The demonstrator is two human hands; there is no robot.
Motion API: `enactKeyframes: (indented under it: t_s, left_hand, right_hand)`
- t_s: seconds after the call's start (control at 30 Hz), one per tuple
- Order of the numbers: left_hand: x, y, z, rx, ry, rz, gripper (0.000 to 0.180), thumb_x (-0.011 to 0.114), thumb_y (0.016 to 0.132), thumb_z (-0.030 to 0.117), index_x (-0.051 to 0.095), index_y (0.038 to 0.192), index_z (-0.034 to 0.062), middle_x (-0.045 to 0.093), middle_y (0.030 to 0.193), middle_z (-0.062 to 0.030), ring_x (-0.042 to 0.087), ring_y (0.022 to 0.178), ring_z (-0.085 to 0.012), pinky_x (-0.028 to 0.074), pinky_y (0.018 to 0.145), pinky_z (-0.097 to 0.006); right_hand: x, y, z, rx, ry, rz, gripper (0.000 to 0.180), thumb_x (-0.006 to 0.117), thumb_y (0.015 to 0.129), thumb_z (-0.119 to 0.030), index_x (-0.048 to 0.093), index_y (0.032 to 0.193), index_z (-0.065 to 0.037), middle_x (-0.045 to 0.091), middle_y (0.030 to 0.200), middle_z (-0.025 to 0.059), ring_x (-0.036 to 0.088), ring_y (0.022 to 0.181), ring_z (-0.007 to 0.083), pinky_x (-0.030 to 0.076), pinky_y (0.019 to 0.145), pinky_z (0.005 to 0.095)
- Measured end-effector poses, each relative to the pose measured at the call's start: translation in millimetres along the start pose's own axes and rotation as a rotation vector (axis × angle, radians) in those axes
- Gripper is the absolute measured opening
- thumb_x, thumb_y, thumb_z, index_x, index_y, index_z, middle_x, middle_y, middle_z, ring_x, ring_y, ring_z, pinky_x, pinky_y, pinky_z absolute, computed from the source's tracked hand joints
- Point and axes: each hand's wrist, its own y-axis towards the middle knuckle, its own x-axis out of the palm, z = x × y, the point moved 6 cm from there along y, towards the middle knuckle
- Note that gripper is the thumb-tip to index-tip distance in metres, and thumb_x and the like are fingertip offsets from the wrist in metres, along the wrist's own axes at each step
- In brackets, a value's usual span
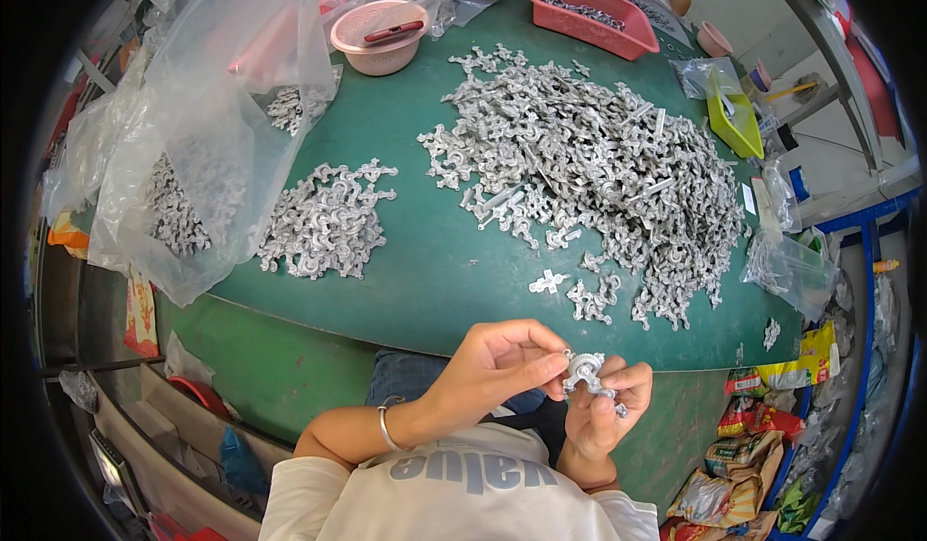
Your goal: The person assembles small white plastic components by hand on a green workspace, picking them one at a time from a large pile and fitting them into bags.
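- Here, my left hand point(502, 362) pinches the upper left of a small, silver-grey, ornate metal piece point(585, 371), thumb and forefinger together on it.
- My right hand point(601, 417) is clamped on the same piece from the right.
- I hold it up before my chest, by the near edge of the smooth green table point(415, 261).
- Beyond lies a large heap of silver-grey metal pieces point(599, 169); leftward, a smaller silver-grey heap point(328, 222) beside a big translucent plastic bag point(193, 68).
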Motion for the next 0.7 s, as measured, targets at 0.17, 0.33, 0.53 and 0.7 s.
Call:
enactKeyframes:
  t_s: [0.17,0.33,0.53,0.7]
  left_hand:
    - [0.4,0.6,2.3,-0.009,-0.015,-0.007,0.011,0.054,0.087,0.006,0.057,0.09,-0.0044,0.059,0.092,-0.012,0.059,0.074,-0.0134,0.05,0.065,-0.025]
    - [5.3,5.7,4.8,-0.127,-0.007,-0.1,0.011,0.053,0.088,0.007,0.057,0.089,-0.003,0.058,0.09,-0.01,0.057,0.074,-0.0119,0.048,0.063,-0.024]
    - [9.7,8.5,5.3,-0.128,-0.043,-0.139,0.011,0.052,0.089,0.008,0.056,0.088,-0.0021,0.057,0.089,-0.0086,0.055,0.074,-0.0112,0.046,0.064,-0.024]
    - [8.8,8.6,5.1,-0.123,-0.045,-0.136,0.011,0.052,0.089,0.008,0.057,0.088,-0.0022,0.057,0.089,-0.0087,0.055,0.073,-0.0108,0.046,0.064,-0.024]
  right_hand:
    - [-3.0,-1.6,1.3,-0.029,0.002,-0.02,0.025,0.069,0.077,-0.012,0.047,0.087,-0.002,0.051,0.066,0.0084,0.046,0.053,0.0116,0.039,0.052,0.0261]
    - [-5.0,-7.0,-0.7,-0.106,-0.042,-0.07,0.028,0.07,0.076,-0.011,0.047,0.088,-0.003,0.052,0.067,0.0083,0.048,0.055,0.0119,0.041,0.054,0.0272]
    - [-3.2,-7.3,-6.0,-0.236,-0.149,-0.13,0.028,0.071,0.076,-0.012,0.048,0.09,-0.005,0.057,0.063,0.0071,0.055,0.054,0.0138,0.045,0.058,0.0293]
    - [-2.1,-9.0,-4.3,-0.21,-0.158,-0.125,0.027,0.07,0.077,-0.013,0.048,0.091,-0.005,0.059,0.058,0.0066,0.055,0.052,0.0143,0.046,0.06,0.0316]
